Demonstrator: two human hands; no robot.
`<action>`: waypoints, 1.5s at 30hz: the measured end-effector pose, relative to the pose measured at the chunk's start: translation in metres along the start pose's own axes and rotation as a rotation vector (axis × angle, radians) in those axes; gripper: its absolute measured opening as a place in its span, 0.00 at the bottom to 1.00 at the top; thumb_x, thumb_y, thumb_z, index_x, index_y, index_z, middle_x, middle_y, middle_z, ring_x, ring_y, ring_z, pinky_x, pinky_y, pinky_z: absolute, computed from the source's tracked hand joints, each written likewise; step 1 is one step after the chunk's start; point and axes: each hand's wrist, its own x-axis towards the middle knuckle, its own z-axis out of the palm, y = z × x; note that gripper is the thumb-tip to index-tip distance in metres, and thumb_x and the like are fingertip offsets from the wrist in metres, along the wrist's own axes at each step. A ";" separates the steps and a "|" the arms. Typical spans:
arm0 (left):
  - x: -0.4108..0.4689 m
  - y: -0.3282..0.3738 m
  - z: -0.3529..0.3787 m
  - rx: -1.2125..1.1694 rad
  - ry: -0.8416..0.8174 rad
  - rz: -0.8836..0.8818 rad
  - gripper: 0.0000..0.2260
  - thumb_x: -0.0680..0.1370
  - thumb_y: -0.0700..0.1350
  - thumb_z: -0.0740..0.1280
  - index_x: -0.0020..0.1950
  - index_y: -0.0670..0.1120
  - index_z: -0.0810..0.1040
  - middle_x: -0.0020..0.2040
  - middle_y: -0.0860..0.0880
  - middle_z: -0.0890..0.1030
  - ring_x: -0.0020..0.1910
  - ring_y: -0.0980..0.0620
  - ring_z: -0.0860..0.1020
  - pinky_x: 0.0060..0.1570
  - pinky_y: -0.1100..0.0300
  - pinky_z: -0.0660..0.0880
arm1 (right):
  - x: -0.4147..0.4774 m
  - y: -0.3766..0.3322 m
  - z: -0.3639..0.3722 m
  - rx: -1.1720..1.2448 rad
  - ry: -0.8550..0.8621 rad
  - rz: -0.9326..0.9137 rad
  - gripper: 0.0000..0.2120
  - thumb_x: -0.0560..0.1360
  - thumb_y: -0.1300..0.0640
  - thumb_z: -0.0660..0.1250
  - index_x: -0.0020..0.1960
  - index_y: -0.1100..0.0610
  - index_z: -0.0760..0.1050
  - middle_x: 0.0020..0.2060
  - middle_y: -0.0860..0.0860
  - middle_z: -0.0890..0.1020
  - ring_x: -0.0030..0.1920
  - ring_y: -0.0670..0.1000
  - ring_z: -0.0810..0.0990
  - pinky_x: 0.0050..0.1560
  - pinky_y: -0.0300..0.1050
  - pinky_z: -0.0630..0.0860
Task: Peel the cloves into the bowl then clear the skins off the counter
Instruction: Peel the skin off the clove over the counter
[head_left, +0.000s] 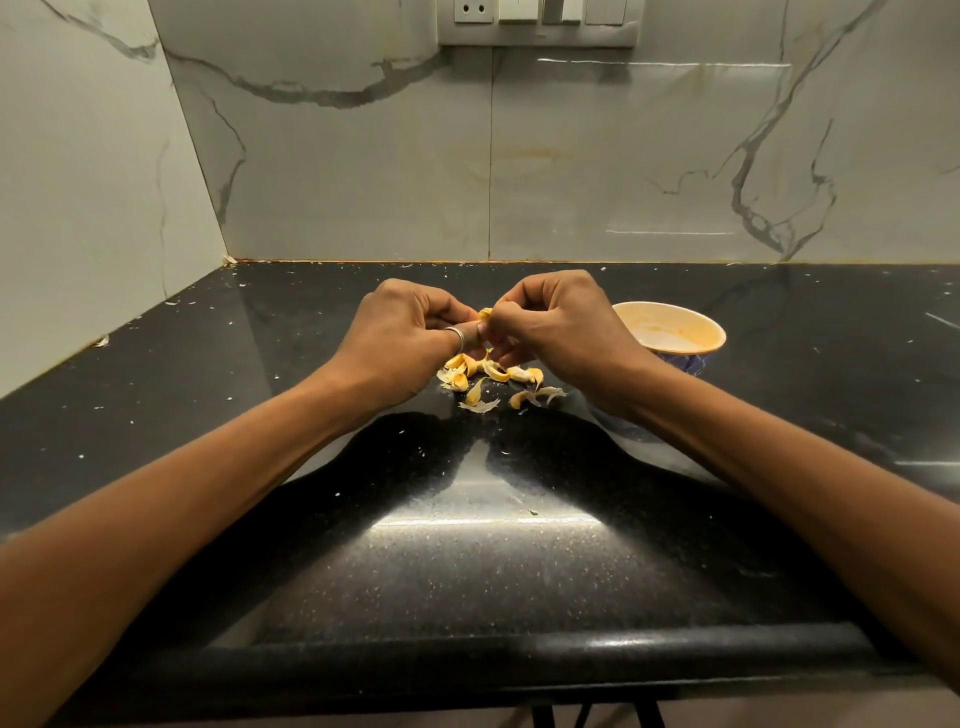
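My left grip (400, 338) and right grip (556, 332) both pinch one garlic clove (484, 314) above the skins (488, 376) on the bench (467, 519); I should peel in small pulls, keeping near the bowl (670, 332).

Yellow-orange skins (485, 376) on a speckled black counter (467, 545); cream bowl (670, 332) with blue-patterned outside; grey-veined white marble wall (571, 171)

My counter (208, 415) is black, glossy, speckled stone. A loose heap of yellow and pale skins (488, 376) lies near its middle. The bowl (675, 332) stands to the heap's right. Small white flecks (80, 456) are scattered about, and one scrap (102, 341) lies by the left wall (78, 208).
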 end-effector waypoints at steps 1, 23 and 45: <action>0.000 0.000 0.000 -0.012 -0.011 -0.007 0.02 0.77 0.44 0.73 0.47 0.49 0.86 0.38 0.50 0.86 0.41 0.55 0.85 0.47 0.55 0.81 | 0.000 0.000 0.000 0.003 -0.005 0.001 0.07 0.77 0.62 0.70 0.41 0.61 0.80 0.36 0.58 0.85 0.38 0.57 0.86 0.44 0.53 0.85; 0.003 0.002 -0.004 -0.078 -0.076 -0.074 0.07 0.81 0.44 0.69 0.55 0.43 0.84 0.42 0.49 0.85 0.31 0.66 0.77 0.35 0.74 0.70 | 0.000 -0.003 -0.004 -0.172 0.066 -0.061 0.05 0.77 0.60 0.70 0.49 0.62 0.79 0.37 0.55 0.84 0.36 0.49 0.86 0.40 0.49 0.85; 0.001 0.010 -0.002 -0.229 -0.113 -0.304 0.04 0.79 0.39 0.70 0.50 0.43 0.85 0.31 0.52 0.83 0.26 0.60 0.70 0.25 0.66 0.63 | 0.001 0.004 0.003 -0.499 0.108 -0.365 0.06 0.75 0.56 0.70 0.43 0.55 0.86 0.33 0.47 0.84 0.33 0.45 0.81 0.36 0.47 0.79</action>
